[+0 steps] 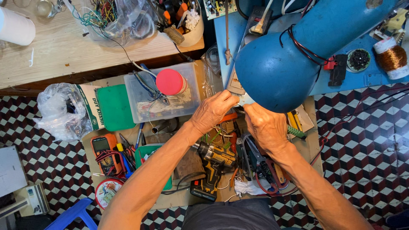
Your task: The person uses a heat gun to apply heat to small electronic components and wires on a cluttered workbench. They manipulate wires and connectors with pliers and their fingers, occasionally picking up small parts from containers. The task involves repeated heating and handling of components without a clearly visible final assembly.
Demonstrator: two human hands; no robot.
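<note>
My left hand [213, 111] and my right hand [265, 124] meet just under the rim of a big blue lamp shade [277, 74]. Both pinch a small pale part between the fingertips; the lamp hides most of it, so I cannot tell what it is. Below the hands lie a black-and-yellow cordless drill [215, 159], red-handled pliers [266, 170] and several screwdrivers.
A clear plastic box [140, 102] with a red lid [169, 81] and wires sits left of the hands, beside a green lid [115, 106]. An orange multimeter [104, 151] lies lower left. Wooden bench [55, 51] at back, blue table [362, 74] right, copper wire spool [390, 57].
</note>
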